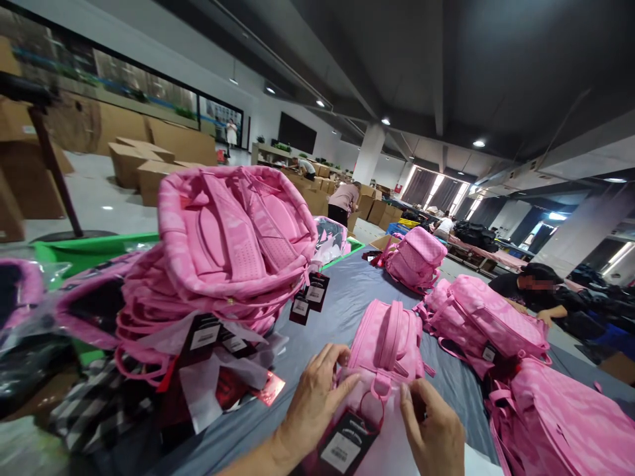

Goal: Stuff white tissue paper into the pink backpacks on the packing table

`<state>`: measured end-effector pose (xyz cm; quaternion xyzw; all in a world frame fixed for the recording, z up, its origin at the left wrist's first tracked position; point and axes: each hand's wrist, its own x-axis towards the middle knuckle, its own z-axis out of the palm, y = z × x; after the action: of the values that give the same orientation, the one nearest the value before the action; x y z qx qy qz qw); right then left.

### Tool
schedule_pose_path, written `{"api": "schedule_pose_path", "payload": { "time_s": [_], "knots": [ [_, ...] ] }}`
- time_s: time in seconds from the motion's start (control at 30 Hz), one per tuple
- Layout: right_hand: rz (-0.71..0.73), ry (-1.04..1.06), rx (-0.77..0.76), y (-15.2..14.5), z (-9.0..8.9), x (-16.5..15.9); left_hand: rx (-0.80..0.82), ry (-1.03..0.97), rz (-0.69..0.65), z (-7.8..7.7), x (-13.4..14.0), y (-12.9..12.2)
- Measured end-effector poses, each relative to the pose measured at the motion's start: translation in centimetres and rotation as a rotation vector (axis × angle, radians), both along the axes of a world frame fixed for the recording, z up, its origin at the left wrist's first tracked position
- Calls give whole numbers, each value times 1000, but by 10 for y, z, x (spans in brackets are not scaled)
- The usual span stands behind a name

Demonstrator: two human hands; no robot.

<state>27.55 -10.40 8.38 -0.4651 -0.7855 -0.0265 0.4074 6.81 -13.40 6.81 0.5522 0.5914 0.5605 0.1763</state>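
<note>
A small pink backpack (384, 337) lies on the grey-covered table in front of me, its top handle loop towards me. A thin white sheet (389, 433) covers its near part. My left hand (317, 390) pinches the sheet's left edge against the bag's side. Opposite it, my right hand (434, 423) has thumb and curled fingers closed at the sheet's right edge; the fingertips are partly hidden. Between the hands, a black hang tag (347, 443) with a white barcode label hangs from a red cord at the loop.
Stacked pink backpacks (233, 231) with tags stand at left, by a green bin (94, 248). More pink bags (489, 317) line the table's right side, where a co-worker (530, 291) in a dark cap bends. Cardboard boxes (136, 162) and other people are farther back.
</note>
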Motion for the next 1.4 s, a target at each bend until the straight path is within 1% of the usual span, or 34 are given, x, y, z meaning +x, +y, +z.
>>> {"api": "schedule_pose_path", "payload": {
  "time_s": [0.13, 0.23, 0.33, 0.4, 0.5, 0.57, 0.6, 0.73, 0.8, 0.87, 0.93, 1.0, 1.03, 1.1, 1.27, 1.33, 1.4],
  "knots": [
    [-2, 15, 25, 1, -4, -1, -28, -66, 108, -10, 10, -2],
    [4, 22, -4, 1, -4, -2, -19, -181, 128, -17, 12, 0],
    [28, 53, -46, 2, -4, -3, -74, -310, 118, -24, 9, 1],
    [44, 81, -69, 5, -5, -3, -66, -306, 132, -25, 6, 0],
    [88, 134, -118, 12, -7, 1, 45, -173, 160, -18, 3, -1],
    [128, 173, -186, 18, -5, 6, 88, -76, 137, -7, 3, 0],
    [153, 186, -238, 21, -4, 8, 81, -33, 109, -1, 4, 0],
    [248, 287, -496, 28, 5, 15, -48, 106, -27, 24, 3, 3],
    [272, 411, -663, 26, 11, 14, -108, 158, -62, 35, 1, 5],
    [265, 555, -820, 21, 16, 10, -185, 178, -89, 45, -2, 9],
    [223, 664, -898, 15, 24, 5, -305, 169, -131, 54, -3, 14],
    [189, 720, -921, 10, 31, 1, -423, 172, -159, 60, -2, 21],
    [179, 737, -928, 8, 35, 0, -453, 183, -160, 62, -1, 23],
    [171, 758, -939, 6, 40, -1, -455, 177, -150, 61, 0, 23],
    [161, 747, -956, 6, 39, -1, -392, 26, -217, 42, 3, 11],
    [153, 745, -965, 9, 38, 0, -361, 31, -199, 38, 6, 8],
    [127, 750, -1010, 14, 41, 2, -351, 97, -140, 40, 11, 9]
  ]
}}
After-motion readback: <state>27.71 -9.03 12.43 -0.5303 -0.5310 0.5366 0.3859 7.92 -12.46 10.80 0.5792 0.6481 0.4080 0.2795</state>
